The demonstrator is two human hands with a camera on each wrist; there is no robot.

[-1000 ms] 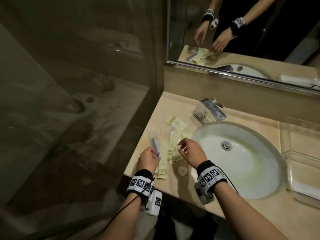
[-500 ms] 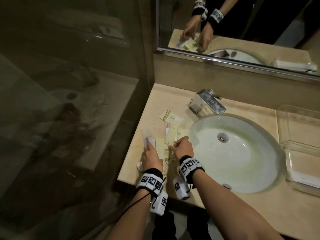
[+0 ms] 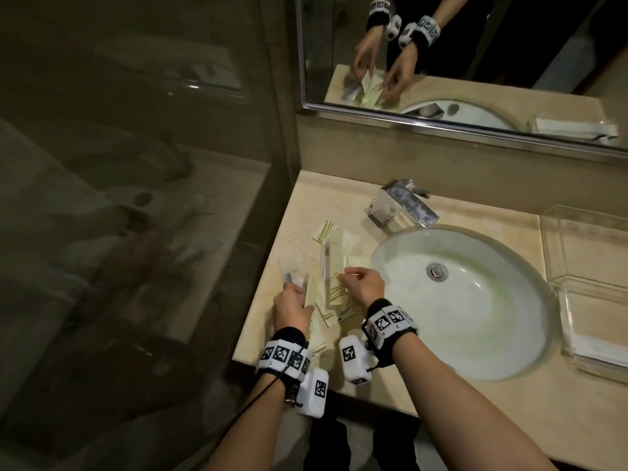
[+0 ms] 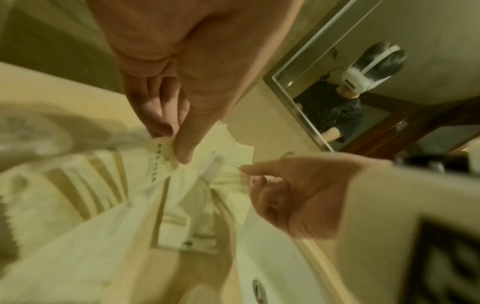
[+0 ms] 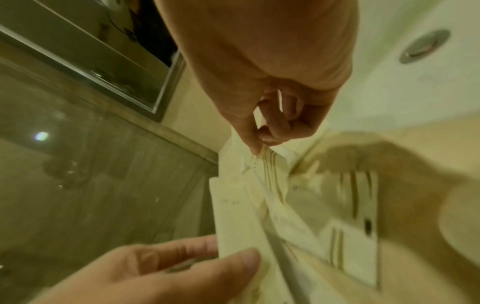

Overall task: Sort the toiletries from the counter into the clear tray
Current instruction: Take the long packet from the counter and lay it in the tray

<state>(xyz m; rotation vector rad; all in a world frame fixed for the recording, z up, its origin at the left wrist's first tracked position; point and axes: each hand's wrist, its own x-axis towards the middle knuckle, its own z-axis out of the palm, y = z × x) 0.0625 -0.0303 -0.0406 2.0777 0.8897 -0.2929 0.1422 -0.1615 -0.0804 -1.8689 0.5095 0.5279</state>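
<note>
Several cream toiletry packets [image 3: 334, 266] with gold stripes lie in a loose pile on the counter left of the basin. My left hand [image 3: 292, 302] pinches packets [image 4: 166, 156] at the pile's near left between thumb and fingers. My right hand [image 3: 362, 283] pinches the edge of a gold-striped packet [image 5: 272, 162] at the pile's right side. The left hand [image 5: 166, 271] shows low in the right wrist view, gripping the same bundle. The clear tray [image 3: 591, 290] stands on the counter at the far right, beyond the basin.
A white oval basin [image 3: 469, 300] fills the counter's middle, with a chrome tap [image 3: 406, 205] behind it. A mirror [image 3: 475, 56] runs along the back wall. A glass shower panel [image 3: 136, 198] closes off the left. The counter's front edge [image 3: 373, 399] is near my wrists.
Both hands have closed in on the packet pile and drawn together. The right hand moved left from the basin's rim and took hold of a striped packet.
</note>
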